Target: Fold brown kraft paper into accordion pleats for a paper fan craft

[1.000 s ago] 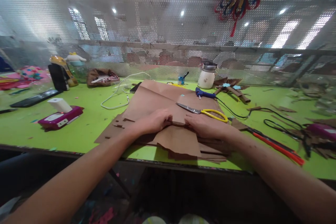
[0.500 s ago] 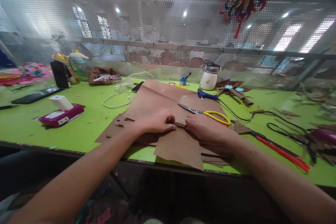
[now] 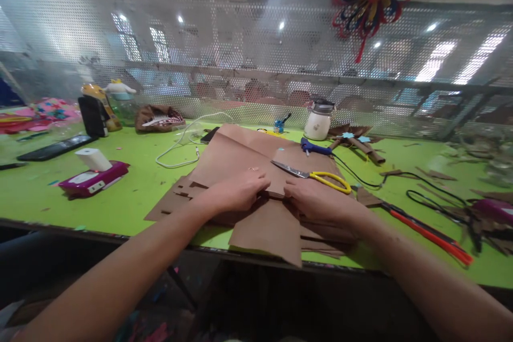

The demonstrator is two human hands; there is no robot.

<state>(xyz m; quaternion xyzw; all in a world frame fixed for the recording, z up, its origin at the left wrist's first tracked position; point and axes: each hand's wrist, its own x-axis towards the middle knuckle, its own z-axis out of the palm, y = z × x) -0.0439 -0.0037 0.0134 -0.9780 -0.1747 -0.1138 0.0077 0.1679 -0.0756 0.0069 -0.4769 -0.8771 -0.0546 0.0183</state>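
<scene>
Both hands pinch the upper edge of a small brown paper piece (image 3: 266, 230), which hangs slightly past the table's front edge. My left hand (image 3: 242, 189) has its fingers closed on the left part of that edge; my right hand (image 3: 308, 197) grips the right part. Beneath them lies a large sheet of brown paper (image 3: 236, 152) with a crease across it. Scissors (image 3: 316, 175) with yellow handles rest on the sheet just beyond my right hand. More brown paper sheets (image 3: 168, 200) with cut-out slots stick out at the left, under my left forearm.
A blue glue gun (image 3: 316, 147) trails a black cord across the green table (image 3: 132, 197). To the right lies a red-and-black tool (image 3: 428, 232) among paper scraps. A purple power strip (image 3: 96, 177), a white cable (image 3: 176, 164) and a white jar (image 3: 318, 120) stand around the sheet.
The small paper piece has shifted a little left and toward me at its lower edge. The fingers have moved slightly along its upper edge; the scissors and other things stay put.
</scene>
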